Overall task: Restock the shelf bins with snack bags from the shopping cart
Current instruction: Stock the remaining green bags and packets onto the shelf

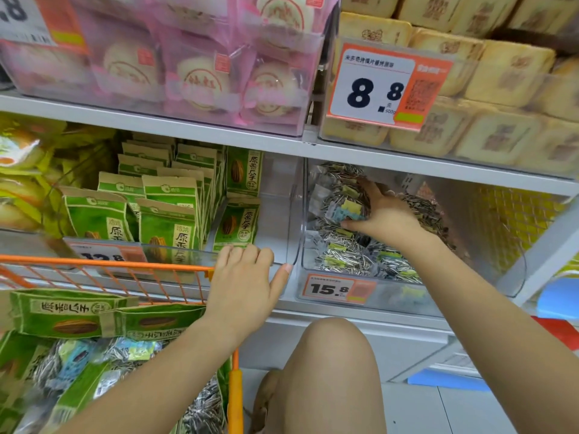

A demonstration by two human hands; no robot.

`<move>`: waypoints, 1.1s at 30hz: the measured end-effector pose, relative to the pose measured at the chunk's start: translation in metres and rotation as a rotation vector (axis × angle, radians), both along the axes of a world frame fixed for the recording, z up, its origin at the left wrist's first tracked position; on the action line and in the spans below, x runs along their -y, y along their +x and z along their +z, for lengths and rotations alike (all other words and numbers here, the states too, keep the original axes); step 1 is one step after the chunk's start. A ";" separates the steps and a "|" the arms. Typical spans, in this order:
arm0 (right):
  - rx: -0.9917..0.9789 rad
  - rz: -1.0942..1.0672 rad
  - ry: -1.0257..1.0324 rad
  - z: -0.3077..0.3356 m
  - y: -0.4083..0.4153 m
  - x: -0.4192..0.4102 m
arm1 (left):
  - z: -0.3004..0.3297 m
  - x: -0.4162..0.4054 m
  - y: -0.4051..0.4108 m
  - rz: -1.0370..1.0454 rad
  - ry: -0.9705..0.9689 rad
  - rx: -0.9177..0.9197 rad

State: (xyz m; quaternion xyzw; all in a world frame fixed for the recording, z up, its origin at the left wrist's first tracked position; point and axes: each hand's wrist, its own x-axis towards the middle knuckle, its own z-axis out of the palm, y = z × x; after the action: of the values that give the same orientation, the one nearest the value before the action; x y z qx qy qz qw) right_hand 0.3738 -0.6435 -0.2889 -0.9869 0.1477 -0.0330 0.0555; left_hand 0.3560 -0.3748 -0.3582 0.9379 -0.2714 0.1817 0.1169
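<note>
Reaching into the clear right-hand bin (pixel 513 277) with right hand (pixel 380 214), fingers curled round a small seed packet (pixel 344 208) held over the pile of similar small seed packets (pixel 354 258) in that bin. Below the hand, on the bin front: price tag reading 15.8 (pixel 336 289). Behind and right of the hand: darker loose-looking seed packs, blurred, plus yellow mesh seen through the bin wall.

Left hand (pixel 244 283) relaxed, fingers straight-ish, draped over the front lip of the neighbouring clear bin (pixel 275 214), thumb at its right corner; holding nothing. Just beyond the fingers: green seed bags (pixel 169 220) standing upright in rows, two more upright against a divider just ahead of the fingers. Right part of that bin, ahead of the thumb, bare plastic.

Touching left of the left hand: orange rim of the shopping cart (pixel 109 264), pressed close to the shelf front. Under the left forearm, in the cart: green bags lying flat (pixel 75 314) on top of mixed small seed packets.

Above both hands: shelf board (pixel 407 161) cutting headroom over the bins. On it, a bin of pink-wrapped round pastries (pixel 200 73) and a bin of square yellow cakes (pixel 501 89) with an 8.8 tag (pixel 380 86).

Between the forearms, below: bare knee (pixel 332 371), near the shelf base.
</note>
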 end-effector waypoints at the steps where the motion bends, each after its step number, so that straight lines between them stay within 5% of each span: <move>1: 0.003 -0.033 0.062 -0.003 -0.001 -0.001 | 0.000 0.000 0.000 -0.002 -0.004 0.000; 4: 0.047 -0.102 0.248 -0.007 0.001 -0.002 | 0.000 0.000 0.000 -0.006 -0.006 -0.004; 15: 0.059 -0.072 0.158 0.003 0.002 -0.004 | -0.001 0.000 0.001 -0.010 -0.021 -0.012; 23: 0.291 -0.362 0.608 -0.018 -0.010 -0.007 | -0.001 -0.001 0.002 -0.024 -0.046 -0.026; 30: 0.275 -0.369 0.760 -0.018 -0.002 -0.023 | -0.001 -0.001 0.001 -0.026 -0.064 -0.035; 33: 0.316 -0.450 1.019 -0.017 0.002 -0.024 | -0.002 -0.001 0.002 -0.025 -0.055 -0.027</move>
State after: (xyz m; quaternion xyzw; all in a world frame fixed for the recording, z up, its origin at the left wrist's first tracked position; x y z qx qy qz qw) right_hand 0.3762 -0.6197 -0.3062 -0.7629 0.3413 -0.1158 0.5367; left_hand 0.3576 -0.3739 -0.3600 0.9333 -0.2763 0.1748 0.1486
